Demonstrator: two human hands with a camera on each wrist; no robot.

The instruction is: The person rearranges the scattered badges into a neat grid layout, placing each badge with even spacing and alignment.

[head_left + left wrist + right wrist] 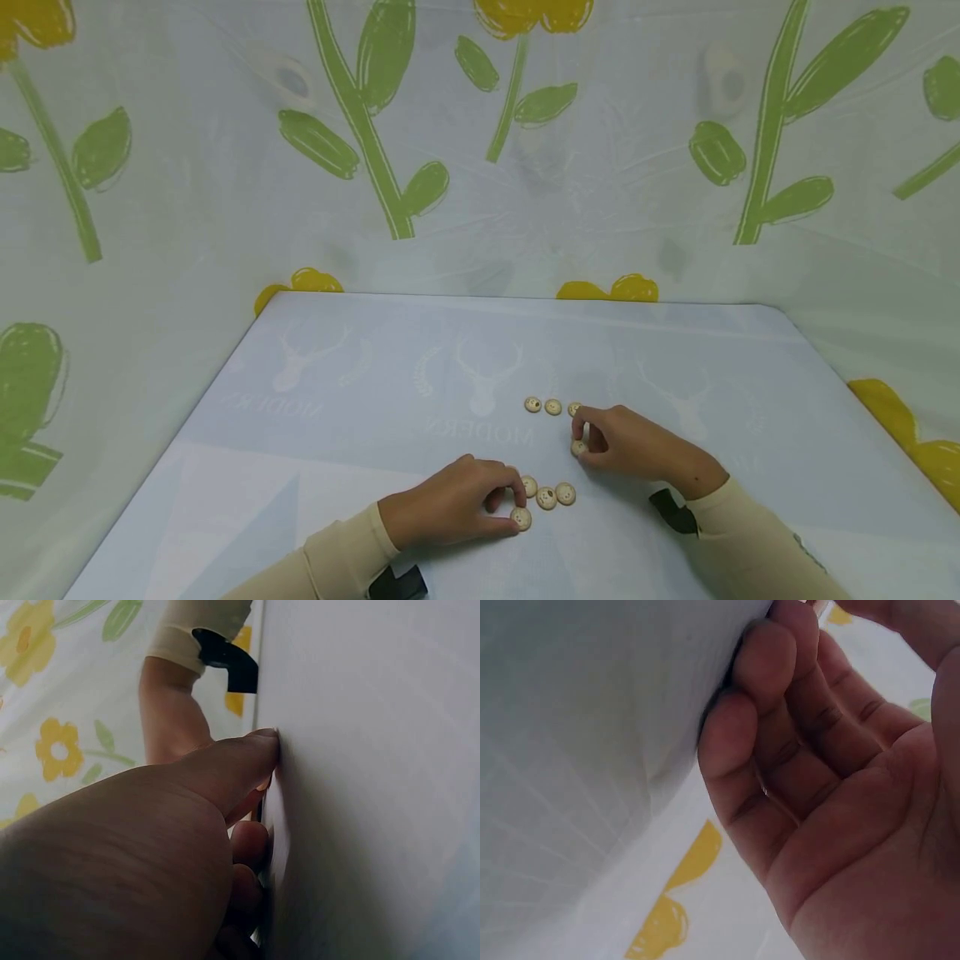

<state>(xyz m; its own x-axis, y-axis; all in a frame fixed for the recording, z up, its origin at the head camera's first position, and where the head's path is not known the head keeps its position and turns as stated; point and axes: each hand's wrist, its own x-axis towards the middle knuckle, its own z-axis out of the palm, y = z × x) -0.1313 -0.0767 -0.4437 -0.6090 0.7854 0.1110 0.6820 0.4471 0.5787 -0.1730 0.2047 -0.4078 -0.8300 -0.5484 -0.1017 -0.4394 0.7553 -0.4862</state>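
Observation:
In the head view my left hand (468, 500) pinches a small round wooden button (521, 518) between thumb and index finger, low over the table. Just beyond its fingertips lie several similar buttons (546, 498) in a loose cluster, one partly covered by the index finger. My right hand (630, 442) holds another wooden button (579, 447) by its edges with thumb and forefinger. Past that hand, a short row of buttons (552, 407) lies on the cloth, its right end partly hidden behind the fingers. In the right wrist view the other fingers (731, 735) curl against the tabletop.
A pale cloth with faint deer-head prints covers the table (360, 358). Behind and beside it hangs a white curtain (600, 208) patterned with green leaves and yellow flowers. Dark straps (672, 511) sit at both wrists.

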